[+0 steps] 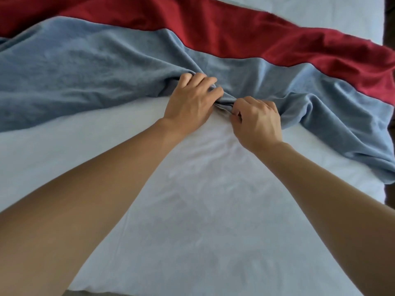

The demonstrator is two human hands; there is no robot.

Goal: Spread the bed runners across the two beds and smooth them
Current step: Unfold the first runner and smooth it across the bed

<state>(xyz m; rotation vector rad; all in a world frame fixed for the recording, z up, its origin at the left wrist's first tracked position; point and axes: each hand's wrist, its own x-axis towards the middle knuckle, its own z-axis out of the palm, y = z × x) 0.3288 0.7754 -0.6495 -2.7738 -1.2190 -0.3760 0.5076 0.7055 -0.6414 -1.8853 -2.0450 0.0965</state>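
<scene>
A blue-grey bed runner [89, 67] lies wrinkled across the white bed [203, 210], running from the left edge to the right. A red runner [245, 33] lies beyond it, touching its far edge. My left hand [192, 101] grips a bunched fold at the blue runner's near edge, fingers curled into the cloth. My right hand [256, 120] pinches the same edge just to the right, fingers curled. The two hands are almost touching. The cloth puckers into folds around them.
White sheet covers the near half of the bed. More white sheet [320, 9] shows beyond the red runner. The bed's right edge [386, 189] drops to dark floor, where the blue runner hangs over.
</scene>
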